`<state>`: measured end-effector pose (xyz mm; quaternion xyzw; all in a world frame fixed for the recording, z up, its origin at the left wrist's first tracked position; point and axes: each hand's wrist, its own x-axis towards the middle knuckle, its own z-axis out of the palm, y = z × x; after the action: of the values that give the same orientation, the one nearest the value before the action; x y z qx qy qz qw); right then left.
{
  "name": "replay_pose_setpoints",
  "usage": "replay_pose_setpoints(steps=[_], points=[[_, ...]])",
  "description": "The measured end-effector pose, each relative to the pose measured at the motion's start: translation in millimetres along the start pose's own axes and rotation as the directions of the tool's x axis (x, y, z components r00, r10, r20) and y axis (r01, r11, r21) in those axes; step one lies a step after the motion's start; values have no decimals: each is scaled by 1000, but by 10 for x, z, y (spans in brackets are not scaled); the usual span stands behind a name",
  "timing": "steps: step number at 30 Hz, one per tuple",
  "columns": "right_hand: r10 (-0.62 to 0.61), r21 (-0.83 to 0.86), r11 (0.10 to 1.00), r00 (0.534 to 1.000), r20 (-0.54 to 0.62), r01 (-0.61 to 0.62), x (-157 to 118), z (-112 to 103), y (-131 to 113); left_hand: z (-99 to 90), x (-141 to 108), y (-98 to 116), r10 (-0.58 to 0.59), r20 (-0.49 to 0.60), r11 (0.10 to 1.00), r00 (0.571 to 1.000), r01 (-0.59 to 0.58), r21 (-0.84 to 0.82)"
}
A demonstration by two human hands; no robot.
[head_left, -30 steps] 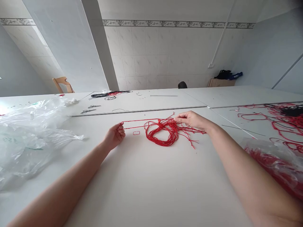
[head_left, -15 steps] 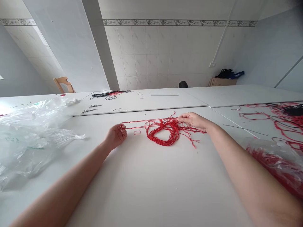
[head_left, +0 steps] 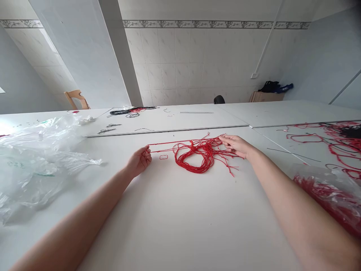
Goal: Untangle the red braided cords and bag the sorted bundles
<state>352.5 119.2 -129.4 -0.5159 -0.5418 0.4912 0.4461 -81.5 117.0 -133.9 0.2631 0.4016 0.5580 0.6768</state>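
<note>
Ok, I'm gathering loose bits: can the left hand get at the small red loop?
Likely yes: the small red loop lies just beside the left hand, uncovered, though that hand's fingers hold a stretched red cord.

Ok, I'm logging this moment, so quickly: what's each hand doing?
Left hand: closed, holding stretched red cords.
Right hand: closed, pinching red strands by the coiled bundle.

Clear plastic bags (head_left: 56,158): glossy, crinkled. Red cords (head_left: 194,168): twisted, rough-looking. Tabletop (head_left: 169,218): smooth, low sheen. Chair (head_left: 75,95): wood. Scissors (head_left: 107,131): metal.
</note>
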Motion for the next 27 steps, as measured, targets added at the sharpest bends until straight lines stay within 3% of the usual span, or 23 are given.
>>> replay_pose_setpoints(steps=[5,9,17,22,27], points=[[-23,-13,1000,990,-136,21,91,38,166,9,-3,1,62,7,989,998,-63,133],[-117,-74,992,961,-252,102,184,77,282,-5,-39,40,200,-11,927,980,-185,327],[-240,-299,945,905,-350,135,269,106,508,-59,1,-35,439,40,571,897,-314,759],[-285,-442,889,900,-331,119,249,184,575,-92,47,-65,453,110,444,885,-331,833],[-297,-516,852,897,-327,94,251,198,579,-146,67,-69,482,122,446,867,-364,818]])
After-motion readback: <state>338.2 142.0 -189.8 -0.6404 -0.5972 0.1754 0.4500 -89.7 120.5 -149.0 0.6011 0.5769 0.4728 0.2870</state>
